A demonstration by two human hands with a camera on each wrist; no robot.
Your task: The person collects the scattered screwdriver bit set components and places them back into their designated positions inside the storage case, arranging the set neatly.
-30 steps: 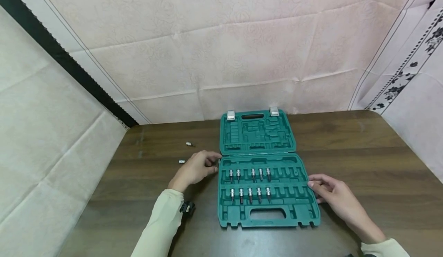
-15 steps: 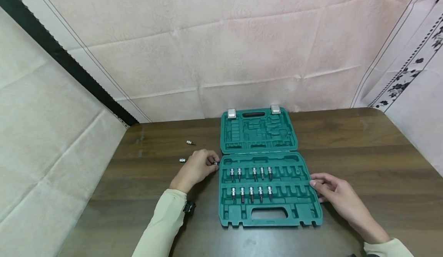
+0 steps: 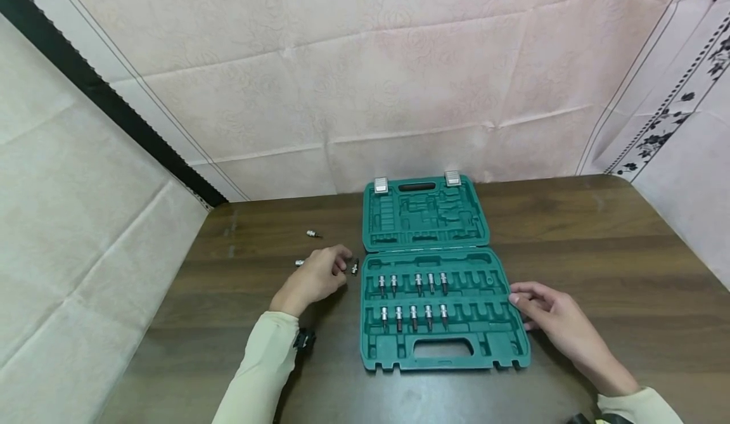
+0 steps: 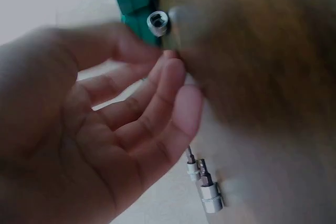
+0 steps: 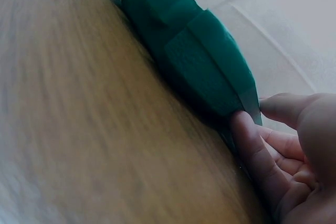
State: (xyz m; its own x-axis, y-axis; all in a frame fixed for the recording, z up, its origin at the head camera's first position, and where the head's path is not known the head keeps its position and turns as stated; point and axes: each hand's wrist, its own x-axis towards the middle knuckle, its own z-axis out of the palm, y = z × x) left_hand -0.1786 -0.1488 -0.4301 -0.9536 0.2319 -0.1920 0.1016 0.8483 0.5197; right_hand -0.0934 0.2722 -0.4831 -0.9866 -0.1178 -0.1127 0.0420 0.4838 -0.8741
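Observation:
A green tool case [image 3: 445,341] lies opened flat on the wooden table, with several bit sockets [image 3: 413,315] seated in two rows. Its right edge is held by my right hand [image 3: 550,313]; in the right wrist view the thumb and a finger pinch the green rim [image 5: 215,66]. Just left of the case is a loose bit socket [image 3: 355,267], its square hole showing in the left wrist view. My left hand [image 3: 313,278] hovers beside that socket, fingers loosely bent, with nothing between them. Another bit socket [image 3: 300,263] is partly hidden behind this hand.
Farther back on the left lies one more bit socket [image 3: 313,234]. The case lid [image 3: 424,215] with two metal latches [image 3: 381,186] leans back close to the cloth-covered wall [image 3: 365,94]. Brown tabletop [image 3: 599,240] extends to the right of the case.
My left hand was at the small bit socket by the case's left edge; it has drawn back leftward, and the socket now lies uncovered. My right hand stays on the case edge.

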